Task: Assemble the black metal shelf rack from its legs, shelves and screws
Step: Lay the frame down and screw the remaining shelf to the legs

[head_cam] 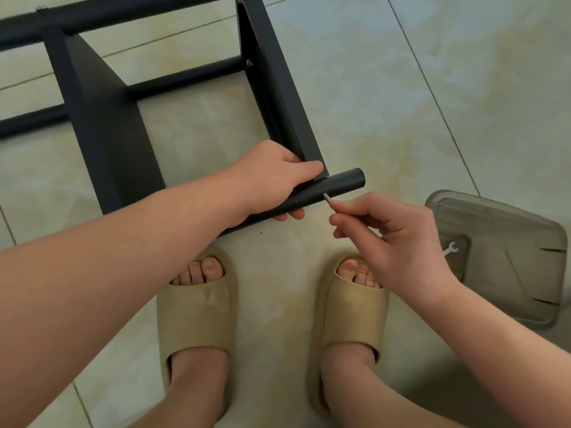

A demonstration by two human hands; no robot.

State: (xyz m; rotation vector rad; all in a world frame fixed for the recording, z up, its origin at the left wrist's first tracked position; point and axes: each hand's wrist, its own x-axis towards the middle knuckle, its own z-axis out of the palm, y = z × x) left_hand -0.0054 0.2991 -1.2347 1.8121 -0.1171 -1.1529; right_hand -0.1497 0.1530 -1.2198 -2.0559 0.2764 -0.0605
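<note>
Gripping leg (pixel 343 183) with left hand (pixel 268 177) | right hand (pixel 392 230) pinching screw (pixel 327 197) at leg's side

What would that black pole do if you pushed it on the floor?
It would probably roll, since the pole is round and the floor tiles look smooth. The screw that the right hand pinches against its side might catch and stop it, if left in. It looks like stiff metal, so it likely wouldn't bend.

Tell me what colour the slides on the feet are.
Plain beige, no pattern; the slides show best in the head view.
</note>
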